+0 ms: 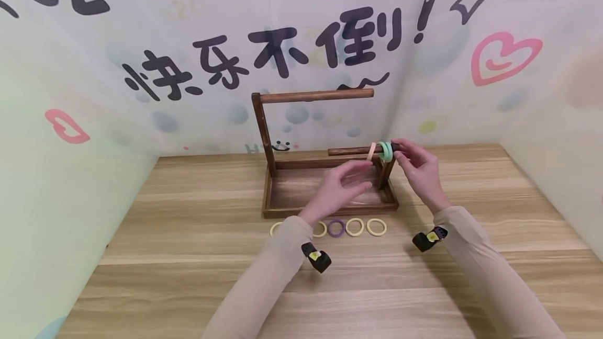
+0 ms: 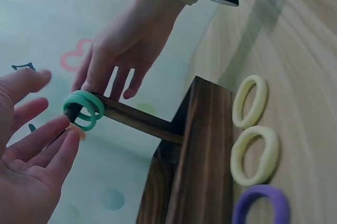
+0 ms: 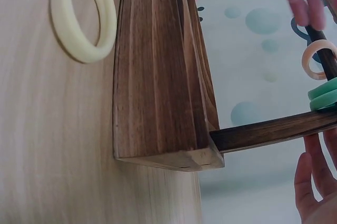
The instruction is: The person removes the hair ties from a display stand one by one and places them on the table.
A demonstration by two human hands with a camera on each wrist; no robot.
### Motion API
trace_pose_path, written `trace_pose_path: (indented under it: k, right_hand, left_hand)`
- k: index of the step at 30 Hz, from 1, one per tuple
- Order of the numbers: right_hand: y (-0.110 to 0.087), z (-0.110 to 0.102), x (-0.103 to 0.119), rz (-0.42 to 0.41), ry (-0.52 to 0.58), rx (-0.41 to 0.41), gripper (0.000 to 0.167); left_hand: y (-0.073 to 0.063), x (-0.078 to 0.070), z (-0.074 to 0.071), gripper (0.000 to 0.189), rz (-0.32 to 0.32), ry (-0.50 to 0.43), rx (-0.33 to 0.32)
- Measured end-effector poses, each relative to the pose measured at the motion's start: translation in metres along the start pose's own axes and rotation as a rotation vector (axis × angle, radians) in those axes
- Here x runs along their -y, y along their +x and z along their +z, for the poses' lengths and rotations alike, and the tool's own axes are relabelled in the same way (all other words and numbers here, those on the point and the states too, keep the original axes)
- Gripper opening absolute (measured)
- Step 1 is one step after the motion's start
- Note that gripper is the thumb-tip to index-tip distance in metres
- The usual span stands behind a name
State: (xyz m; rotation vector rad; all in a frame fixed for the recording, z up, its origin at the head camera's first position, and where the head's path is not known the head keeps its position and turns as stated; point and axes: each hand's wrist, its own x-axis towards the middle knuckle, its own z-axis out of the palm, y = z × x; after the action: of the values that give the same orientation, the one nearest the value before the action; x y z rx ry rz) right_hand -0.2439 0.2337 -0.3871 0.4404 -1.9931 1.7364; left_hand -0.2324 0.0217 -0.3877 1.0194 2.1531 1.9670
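A dark wooden rack [image 1: 330, 213] with a tray base stands near the back wall. Its short lower bar [image 1: 346, 151] carries mint-green rings [image 1: 386, 151] at the post end and a peach ring [image 1: 371, 151] to their left. My left hand [image 1: 336, 187] is in front of this bar, fingers spread, fingertips right by the peach ring and nothing gripped. Thumb and index finger of my right hand [image 1: 421, 169] pinch the rack at the bar's right end, close beside the green rings. Its other fingers hang loosely in the left wrist view.
In front of the rack lies a row of rings: a purple ring [image 1: 330, 228], a pale yellow ring [image 1: 347, 228], another yellow ring [image 1: 369, 228] and others partly behind the left wrist. A taller bar [image 1: 315, 96] juts over the tray. Printed cloth wall [image 1: 212, 130] stands behind.
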Motion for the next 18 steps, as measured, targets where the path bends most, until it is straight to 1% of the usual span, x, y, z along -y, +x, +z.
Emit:
trace_pose_path:
  k: [2, 4, 6, 8, 10, 15, 16, 18]
  right_hand:
    - [0.0, 0.0, 0.0, 0.001, 0.008, 0.0, 0.027]
    - [0.0, 0.0, 0.0, 0.002, 0.01, 0.001, 0.027]
    - [0.0, 0.0, 0.0, 0.0, 0.011, 0.001, 0.027]
    - [0.0, 0.0, 0.0, -0.003, 0.012, 0.002, 0.027]
    - [0.0, 0.0, 0.0, -0.007, 0.011, 0.001, 0.027]
    - [0.0, 0.001, 0.0, -0.01, 0.025, -0.006, 0.027]
    - [0.0, 0.001, 0.0, -0.009, 0.026, -0.006, 0.027]
    - [0.0, 0.001, 0.0, -0.01, 0.027, -0.008, 0.027]
  left_hand:
    - [0.005, -0.003, -0.003, 0.04, 0.041, 0.048, -0.032]
    - [0.009, -0.007, -0.005, 0.04, 0.101, 0.127, -0.066]
    - [0.014, -0.01, -0.008, 0.04, 0.171, 0.241, -0.09]
    - [0.018, -0.013, -0.01, 0.043, 0.205, 0.362, -0.093]
    - [0.023, -0.016, -0.012, 0.047, 0.224, 0.515, -0.063]
    - [0.036, -0.019, -0.015, 0.057, 0.207, 0.929, 0.085]
    - [0.038, -0.019, -0.015, 0.058, 0.196, 0.996, 0.108]
    - [0.042, -0.019, -0.014, 0.06, 0.172, 1.093, 0.146]
